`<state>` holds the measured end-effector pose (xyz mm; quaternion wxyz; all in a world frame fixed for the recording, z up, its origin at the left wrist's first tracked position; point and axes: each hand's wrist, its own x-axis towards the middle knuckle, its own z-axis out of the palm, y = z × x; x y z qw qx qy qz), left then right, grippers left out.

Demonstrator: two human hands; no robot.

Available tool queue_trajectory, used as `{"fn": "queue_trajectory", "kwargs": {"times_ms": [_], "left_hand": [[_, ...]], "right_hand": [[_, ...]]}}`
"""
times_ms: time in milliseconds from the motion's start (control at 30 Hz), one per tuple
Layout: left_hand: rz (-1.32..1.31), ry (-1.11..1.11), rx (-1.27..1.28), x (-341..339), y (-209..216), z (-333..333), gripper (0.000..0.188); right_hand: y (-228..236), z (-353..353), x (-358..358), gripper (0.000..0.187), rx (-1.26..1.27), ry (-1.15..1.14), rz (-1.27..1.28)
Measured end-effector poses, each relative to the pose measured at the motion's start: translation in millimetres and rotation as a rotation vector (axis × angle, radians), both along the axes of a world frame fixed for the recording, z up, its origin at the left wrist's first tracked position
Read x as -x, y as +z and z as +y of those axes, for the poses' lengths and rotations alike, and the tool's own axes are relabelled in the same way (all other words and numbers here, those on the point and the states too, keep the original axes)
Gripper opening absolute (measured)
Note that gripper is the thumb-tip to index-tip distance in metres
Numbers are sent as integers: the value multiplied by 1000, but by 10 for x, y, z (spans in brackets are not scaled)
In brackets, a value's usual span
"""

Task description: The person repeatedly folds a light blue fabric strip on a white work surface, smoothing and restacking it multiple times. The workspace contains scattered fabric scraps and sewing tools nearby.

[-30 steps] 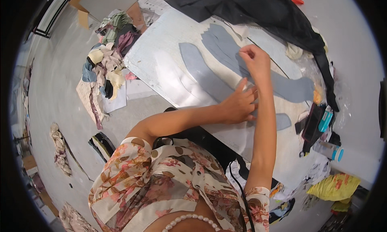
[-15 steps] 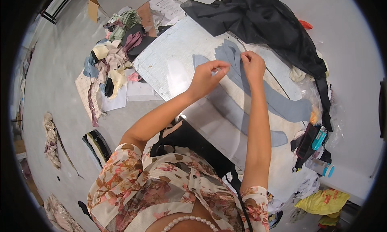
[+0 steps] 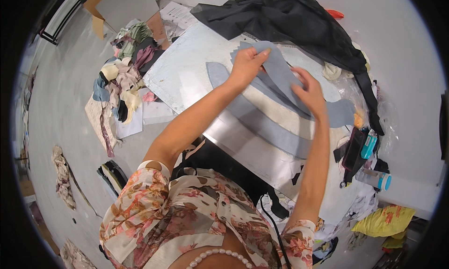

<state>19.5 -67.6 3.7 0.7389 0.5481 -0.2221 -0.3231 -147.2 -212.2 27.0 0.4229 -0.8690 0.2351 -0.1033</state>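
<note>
Pinched between thumb and fingers of my left hand [image 3: 249, 67] is the top end of a curved blue-grey fabric piece [image 3: 279, 63], lifted off a fanned stack of like pieces [image 3: 340, 113]. My right hand [image 3: 309, 93] is beside the raised piece's right edge, its thumb and fingers curved and apart. Part of the stack is hidden behind the lifted cloth and my right hand. Closer to me, a separate long blue-grey strip [image 3: 255, 121] lies flat on the pale board [image 3: 180, 65].
Black cloth [image 3: 290, 23] is draped along the far edge. Fabric scraps [image 3: 126, 75] are heaped at the left. On the right sit a dark case [image 3: 355, 149], a turquoise item [image 3: 369, 144] and a clear container with a blue lid [image 3: 374, 179]. A yellow bag [image 3: 383, 221] lies lower right.
My left hand has moved onto the stack and now grips a piece, its end raised. My right hand has moved lower along the pieces, its fingers spreading. The whole view has shifted slightly.
</note>
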Motion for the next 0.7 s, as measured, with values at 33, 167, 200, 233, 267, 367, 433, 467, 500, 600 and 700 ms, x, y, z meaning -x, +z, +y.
{"fn": "queue_trajectory", "kwargs": {"times_ms": [33,167,200,233,267,367,433,467,500,600,700], "left_hand": [[10,13,5,24,-19,-24,28],[47,-57,-63,291,-91,-109,31],[107,-94,-30,436,-68,-146,32],[163,-114,-11,562,-46,-105,33],[188,-200,10,639,-25,-13,30],[204,-337,40,700,66,273,27],[169,-285,15,551,133,640,27],[156,-214,-154,434,90,765,25],[139,-142,-321,281,13,873,23],[-23,-114,-340,-145,-217,1229,22],[-180,-3,-427,-414,-322,1287,21]], "right_hand": [[-28,-136,269,42,101,-19,0],[151,-425,1550,36,124,-292,106],[290,-420,1836,36,266,-303,137],[476,-263,1990,36,166,-354,117],[682,-92,2164,35,76,-422,102],[765,449,2358,35,-139,-401,-40],[719,906,2122,36,-244,-387,44],[640,1049,1990,36,-243,-364,119],[477,1162,1851,36,-276,-334,89],[21,1305,1474,38,-312,-279,71],[-55,1320,1217,38,-186,-260,112]]}}
